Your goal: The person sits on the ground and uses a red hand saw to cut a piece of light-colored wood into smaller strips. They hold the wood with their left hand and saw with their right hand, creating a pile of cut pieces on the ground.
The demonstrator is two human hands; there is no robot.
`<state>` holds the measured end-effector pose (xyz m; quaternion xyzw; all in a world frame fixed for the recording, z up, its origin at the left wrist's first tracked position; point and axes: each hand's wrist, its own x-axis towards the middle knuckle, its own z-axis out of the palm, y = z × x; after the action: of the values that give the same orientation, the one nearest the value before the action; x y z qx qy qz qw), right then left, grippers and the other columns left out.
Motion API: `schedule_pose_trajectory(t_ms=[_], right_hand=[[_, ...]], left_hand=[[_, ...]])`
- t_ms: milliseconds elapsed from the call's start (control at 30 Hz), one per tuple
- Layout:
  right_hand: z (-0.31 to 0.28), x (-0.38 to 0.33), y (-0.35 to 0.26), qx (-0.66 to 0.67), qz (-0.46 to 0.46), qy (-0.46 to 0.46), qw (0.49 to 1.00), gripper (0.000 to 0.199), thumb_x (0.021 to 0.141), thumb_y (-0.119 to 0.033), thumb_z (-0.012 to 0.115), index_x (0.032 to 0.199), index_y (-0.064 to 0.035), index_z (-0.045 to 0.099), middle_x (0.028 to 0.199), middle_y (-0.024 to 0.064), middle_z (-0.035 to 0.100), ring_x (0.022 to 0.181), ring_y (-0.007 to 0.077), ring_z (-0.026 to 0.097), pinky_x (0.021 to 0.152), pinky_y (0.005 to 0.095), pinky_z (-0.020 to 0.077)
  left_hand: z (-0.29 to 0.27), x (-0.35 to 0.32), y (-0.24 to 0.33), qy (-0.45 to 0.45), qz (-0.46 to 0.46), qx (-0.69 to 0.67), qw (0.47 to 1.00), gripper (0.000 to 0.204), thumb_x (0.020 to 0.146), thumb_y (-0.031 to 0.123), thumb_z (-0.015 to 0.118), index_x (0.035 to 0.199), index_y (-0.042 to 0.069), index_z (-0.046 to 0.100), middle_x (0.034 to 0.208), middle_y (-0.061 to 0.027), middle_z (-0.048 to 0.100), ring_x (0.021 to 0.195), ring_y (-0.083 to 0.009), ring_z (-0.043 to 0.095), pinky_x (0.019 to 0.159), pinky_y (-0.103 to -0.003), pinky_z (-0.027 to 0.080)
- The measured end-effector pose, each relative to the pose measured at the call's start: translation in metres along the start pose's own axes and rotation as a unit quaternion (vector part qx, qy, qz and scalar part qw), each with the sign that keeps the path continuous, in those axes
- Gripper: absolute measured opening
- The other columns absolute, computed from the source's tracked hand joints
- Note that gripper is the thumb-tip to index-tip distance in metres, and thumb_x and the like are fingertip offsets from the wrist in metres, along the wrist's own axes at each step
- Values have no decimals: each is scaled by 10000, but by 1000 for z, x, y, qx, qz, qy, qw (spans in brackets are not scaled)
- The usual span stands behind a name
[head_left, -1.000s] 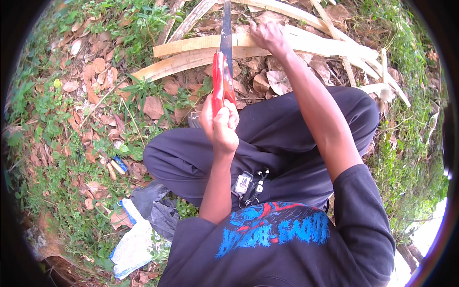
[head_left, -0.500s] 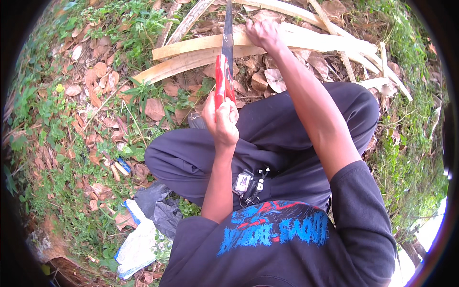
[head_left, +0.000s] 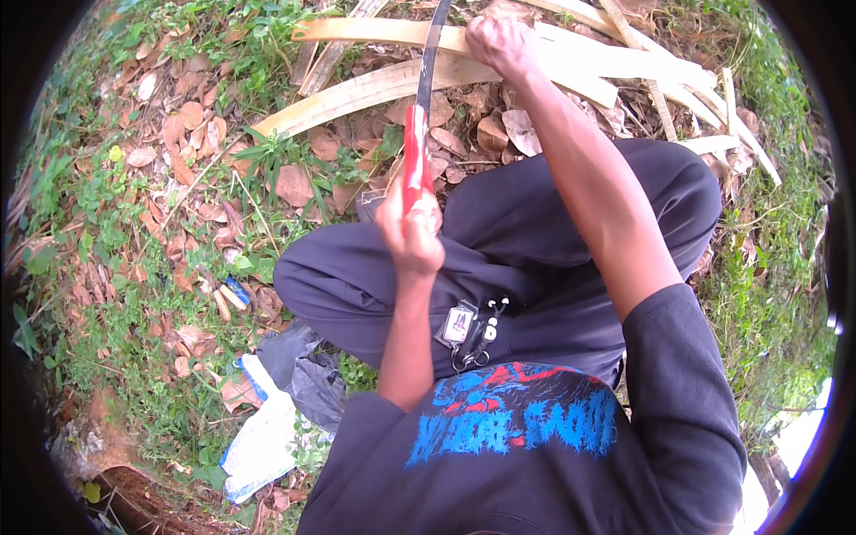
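A handsaw [head_left: 416,152] with a red handle is in my left hand [head_left: 410,234], its long dark blade pointing away from me. The blade crosses a pale wooden strip [head_left: 370,31]; how deep it sits in the wood I cannot tell. My right hand [head_left: 505,45] is closed on that strip, just right of the blade. A second curved wooden strip [head_left: 357,93] lies nearer to me, with the blade passing over it too. My legs are folded in dark trousers [head_left: 571,205] below the strips.
More wooden strips [head_left: 687,94] lie crossed at the upper right. Dry leaves [head_left: 292,185] and grass cover the ground. To my left are a white plastic bag [head_left: 260,450], a dark plastic bag [head_left: 316,383] and a small blue object [head_left: 236,290].
The left end of the held strip has swung away from me, widening its gap from the nearer strip. The saw has tilted slightly, and its blade now looks bent.
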<state>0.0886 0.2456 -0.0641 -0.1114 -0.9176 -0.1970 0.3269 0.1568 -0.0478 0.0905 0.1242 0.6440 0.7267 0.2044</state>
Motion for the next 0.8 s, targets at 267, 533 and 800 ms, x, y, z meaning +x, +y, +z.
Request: schedule_pose_trajectory(t_ms=[267,533,800], right_hand=[[7,16,14,106,-5,-137,985,219,915,-244,527,950,-75,661,584,88,612,477,216,600,402,393,506],[-21,21,-11,82,24,-109,990,270,958,-283,495,1130,-94,581,638,105,625,509,242,598,424,392,516],[-31,44,-10,186,222,-358,887,282,898,-330,469,801,-156,668,645,84,665,568,253,637,674,464,539]], left_hand=[[-7,-23,12,-34,-71,-97,992,185,870,143,476,873,-38,510,596,1,434,473,-32,352,423,-201,275],[1,-27,14,-33,-55,-22,998,174,876,138,420,759,11,443,556,-3,368,433,-64,304,408,-229,260],[-4,-61,36,0,-95,-7,995,179,866,143,431,783,-12,463,573,-2,378,432,-55,310,398,-220,252]])
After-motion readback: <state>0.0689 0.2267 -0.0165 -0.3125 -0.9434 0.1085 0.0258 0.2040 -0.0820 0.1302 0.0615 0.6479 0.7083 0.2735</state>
